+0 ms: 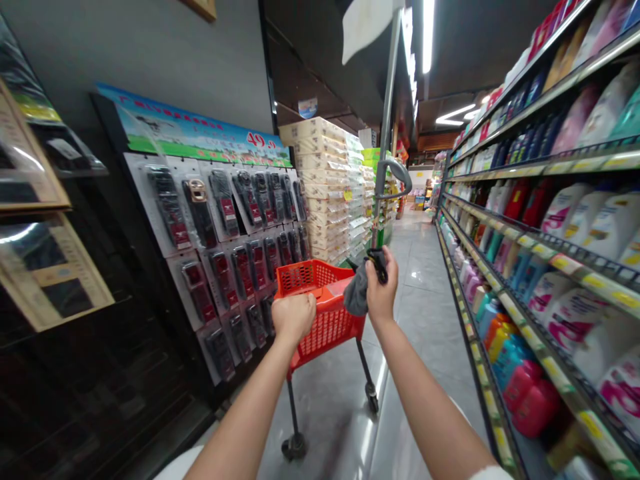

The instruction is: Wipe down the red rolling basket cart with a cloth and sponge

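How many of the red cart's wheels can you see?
2: the left wheel and the right wheel, both below the red cart. Others may be hidden.

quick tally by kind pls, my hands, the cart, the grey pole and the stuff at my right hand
hands: 2 (left hand, right hand)
red cart: 1
grey pole: 1
grey cloth-like item: 1
black item: 1
total: 6

Display rack [116,150], blue-green sign [193,137] along top edge, blister packs [170,207] hanging in rows below. Pale cartons [323,190] stacked beyond rack's far edge. Shelving [583,165] opposite: white bottles [613,223] at mid height, red bottles [535,403] low by front edge.
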### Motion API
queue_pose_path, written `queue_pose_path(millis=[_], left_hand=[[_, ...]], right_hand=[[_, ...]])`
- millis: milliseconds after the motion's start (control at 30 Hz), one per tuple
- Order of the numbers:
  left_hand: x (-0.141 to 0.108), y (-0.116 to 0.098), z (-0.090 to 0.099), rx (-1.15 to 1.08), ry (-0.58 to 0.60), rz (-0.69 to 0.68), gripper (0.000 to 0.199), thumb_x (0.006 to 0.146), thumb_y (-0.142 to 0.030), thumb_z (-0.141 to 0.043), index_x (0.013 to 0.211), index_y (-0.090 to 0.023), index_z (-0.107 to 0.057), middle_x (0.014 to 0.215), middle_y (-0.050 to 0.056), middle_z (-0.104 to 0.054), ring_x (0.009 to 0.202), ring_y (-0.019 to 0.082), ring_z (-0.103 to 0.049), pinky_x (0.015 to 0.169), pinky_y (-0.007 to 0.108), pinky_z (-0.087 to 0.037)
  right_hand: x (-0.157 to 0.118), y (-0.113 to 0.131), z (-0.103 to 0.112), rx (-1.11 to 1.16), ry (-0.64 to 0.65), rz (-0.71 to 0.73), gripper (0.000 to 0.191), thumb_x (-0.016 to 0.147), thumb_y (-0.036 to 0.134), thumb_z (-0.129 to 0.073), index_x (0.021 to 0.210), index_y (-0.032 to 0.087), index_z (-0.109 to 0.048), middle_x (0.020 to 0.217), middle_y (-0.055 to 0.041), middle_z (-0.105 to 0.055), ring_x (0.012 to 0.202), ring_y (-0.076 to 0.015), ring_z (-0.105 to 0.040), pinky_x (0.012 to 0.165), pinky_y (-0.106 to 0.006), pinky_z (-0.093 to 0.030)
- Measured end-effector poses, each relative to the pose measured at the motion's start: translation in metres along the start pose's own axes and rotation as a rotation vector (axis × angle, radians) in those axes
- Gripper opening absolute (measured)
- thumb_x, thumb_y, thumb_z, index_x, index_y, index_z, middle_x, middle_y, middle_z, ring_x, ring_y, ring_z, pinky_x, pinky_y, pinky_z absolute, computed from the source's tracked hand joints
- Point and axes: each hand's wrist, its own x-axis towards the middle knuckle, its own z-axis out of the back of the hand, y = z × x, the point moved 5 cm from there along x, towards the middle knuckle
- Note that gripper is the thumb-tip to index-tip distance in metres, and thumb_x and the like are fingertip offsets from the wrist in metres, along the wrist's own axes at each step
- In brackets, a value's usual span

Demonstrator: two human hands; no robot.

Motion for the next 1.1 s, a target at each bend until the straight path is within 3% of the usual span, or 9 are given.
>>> queue_pose_path(millis=[67, 200, 367, 533, 600, 733, 833, 1000, 1100], left_hand=[[-0.001, 0.002, -0.001, -0.007, -0.026, -0.001, 0.061, 0.093, -0.032, -0.020, 0.080, -0.012, -0.076, 0.081, 0.016, -0.075, 0.081, 0.031, -0.071, 0.067, 0.038, -0.044], [-0.003, 0.005, -0.003, -0.012, -0.042, -0.030, 0.061, 0.093, -0.033, -0.021, 0.079, -0.014, -0.076, 0.079, 0.015, -0.075, 0.078, 0.030, -0.070, 0.067, 0.038, -0.044], [-0.003, 0.005, 0.001, 0.005, -0.030, -0.012, 0.058, 0.093, -0.029, -0.022, 0.081, -0.013, -0.076, 0.082, 0.016, -0.075, 0.080, 0.031, -0.071, 0.067, 0.039, -0.044], [-0.007, 0.009, 0.003, 0.001, 0.023, -0.061, 0.055, 0.092, -0.030, -0.024, 0.082, -0.015, -0.076, 0.085, 0.015, -0.075, 0.082, 0.029, -0.071, 0.068, 0.037, -0.044], [-0.008, 0.013, 0.003, 0.002, 0.021, -0.060, 0.058, 0.093, -0.031, -0.022, 0.081, -0.014, -0.076, 0.085, 0.015, -0.075, 0.081, 0.029, -0.070, 0.068, 0.038, -0.044], [-0.007, 0.012, 0.002, 0.005, 0.001, -0.029, 0.060, 0.092, -0.030, -0.021, 0.080, -0.013, -0.077, 0.082, 0.015, -0.075, 0.080, 0.030, -0.070, 0.068, 0.039, -0.045], [-0.006, 0.006, 0.002, 0.026, -0.011, -0.033, 0.060, 0.092, -0.029, -0.020, 0.083, -0.012, -0.077, 0.082, 0.017, -0.075, 0.080, 0.032, -0.070, 0.067, 0.040, -0.045], [-0.005, 0.006, 0.004, 0.047, 0.023, -0.075, 0.062, 0.092, -0.030, -0.018, 0.084, -0.013, -0.077, 0.085, 0.016, -0.075, 0.082, 0.032, -0.071, 0.067, 0.039, -0.043], [-0.005, 0.014, 0.007, 0.032, 0.058, -0.059, 0.063, 0.093, -0.034, -0.018, 0.082, -0.014, -0.076, 0.088, 0.015, -0.076, 0.083, 0.030, -0.071, 0.068, 0.037, -0.043]], right_hand=[[0.019, -0.004, -0.009, -0.084, 0.138, 0.082, 0.053, 0.086, 0.032, -0.056, 0.138, 0.022, -0.047, 0.135, -0.0095, -0.055, 0.122, -0.0213, -0.053, 0.103, -0.039, -0.042], [0.015, -0.026, -0.032, -0.404, 0.658, 0.144, 0.029, 0.080, 0.017, -0.055, 0.104, 0.024, -0.070, 0.107, -0.0037, -0.070, 0.103, -0.0207, -0.063, 0.094, -0.035, -0.047], [-0.017, -0.006, -0.047, -0.575, 0.695, 0.169, 0.018, 0.078, 0.018, -0.057, 0.088, 0.023, -0.071, 0.094, -0.0044, -0.071, 0.092, -0.0215, -0.063, 0.085, -0.032, -0.046], [-0.032, 0.017, -0.049, -0.399, 0.863, 0.350, 0.022, 0.076, 0.014, -0.059, 0.091, 0.026, -0.070, 0.103, -0.0002, -0.070, 0.095, -0.0191, -0.062, 0.086, -0.030, -0.045], [-0.021, 0.003, -0.030, -0.402, 0.811, 0.326, 0.021, 0.077, 0.014, -0.057, 0.091, 0.024, -0.069, 0.102, -0.0021, -0.069, 0.097, -0.0195, -0.061, 0.088, -0.031, -0.045], [-0.006, -0.027, 0.007, -0.587, 0.498, 0.177, 0.020, 0.088, 0.026, -0.052, 0.098, 0.021, -0.069, 0.106, -0.0074, -0.066, 0.100, -0.0233, -0.058, 0.090, -0.038, -0.043], [-0.026, -0.013, -0.001, -0.612, 0.429, 0.220, 0.025, 0.090, 0.039, -0.056, 0.106, 0.026, -0.069, 0.115, -0.0067, -0.063, 0.106, -0.0253, -0.053, 0.094, -0.042, -0.038], [-0.062, 0.026, -0.034, -0.489, 0.428, 0.364, 0.013, 0.089, 0.034, -0.060, 0.090, 0.032, -0.073, 0.109, 0.0004, -0.066, 0.108, -0.0224, -0.052, 0.104, -0.044, -0.031], [-0.054, 0.018, -0.023, -0.453, 0.454, 0.415, 0.009, 0.081, 0.037, -0.069, 0.087, 0.030, -0.072, 0.105, -0.0001, -0.066, 0.105, -0.0220, -0.054, 0.103, -0.043, -0.033]])
